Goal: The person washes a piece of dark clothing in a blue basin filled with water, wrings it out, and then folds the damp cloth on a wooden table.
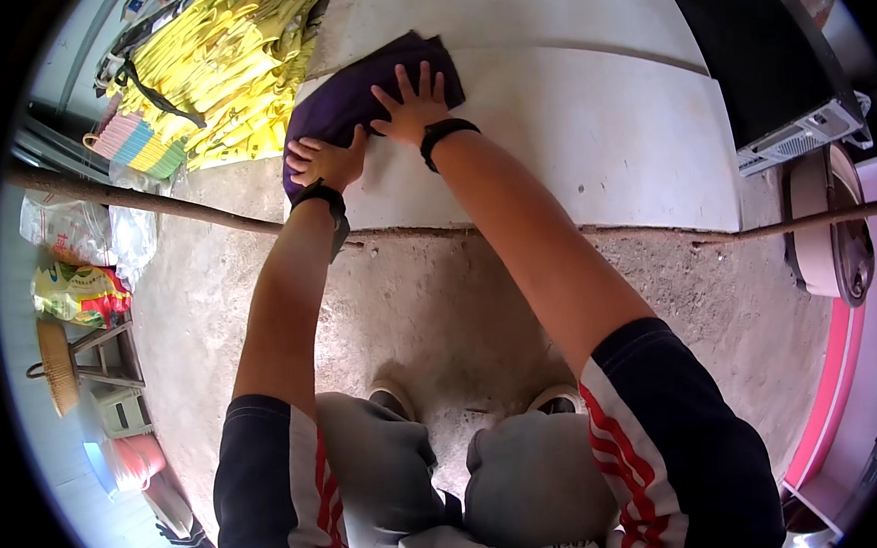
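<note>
A dark purple folded cloth (351,100) lies on the left part of a low white board tabletop (573,140). My left hand (326,161) rests palm down over the cloth's near left part, thumb pointing away from me. Farther right, my right hand (413,108) lies flat with fingers spread across the cloth, its wrist and heel over the white board. The two thumbs come close to each other. Neither hand grasps the cloth; both press on its top. A black band circles each wrist.
Left of the board stands a large heap of folded yellow fabric (227,69) beside a striped woven basket (138,141). A wooden pole (144,200) juts out at left. On the right stand a black computer case (761,49) and a pale basin (815,224). Concrete floor (455,303) lies below.
</note>
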The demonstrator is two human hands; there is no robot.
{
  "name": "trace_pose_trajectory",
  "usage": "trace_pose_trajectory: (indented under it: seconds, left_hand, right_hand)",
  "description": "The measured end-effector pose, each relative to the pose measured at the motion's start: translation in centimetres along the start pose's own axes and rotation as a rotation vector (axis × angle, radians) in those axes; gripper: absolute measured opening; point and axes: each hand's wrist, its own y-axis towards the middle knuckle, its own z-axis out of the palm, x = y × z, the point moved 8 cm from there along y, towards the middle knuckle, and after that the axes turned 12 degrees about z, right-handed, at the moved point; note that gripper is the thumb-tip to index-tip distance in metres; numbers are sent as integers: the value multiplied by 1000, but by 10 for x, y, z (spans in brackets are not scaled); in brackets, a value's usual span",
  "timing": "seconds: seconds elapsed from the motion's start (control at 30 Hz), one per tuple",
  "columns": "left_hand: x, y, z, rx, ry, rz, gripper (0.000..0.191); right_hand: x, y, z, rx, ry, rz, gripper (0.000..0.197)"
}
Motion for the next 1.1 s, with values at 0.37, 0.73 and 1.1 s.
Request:
trace_pose_trajectory:
  seconds: [0.37,0.73,1.1]
  left_hand:
    - [84,-26,64,-287,-12,-315,133]
    - [-144,-181,60,455,-24,1,131]
    - [-316,-317,43,642,-154,906,101]
  right_hand:
    - [16,-57,-35,230,21,-138,78]
    - [-179,-84,-50,207,-184,-24,71]
    - [-404,-180,-85,128,-213,344,71]
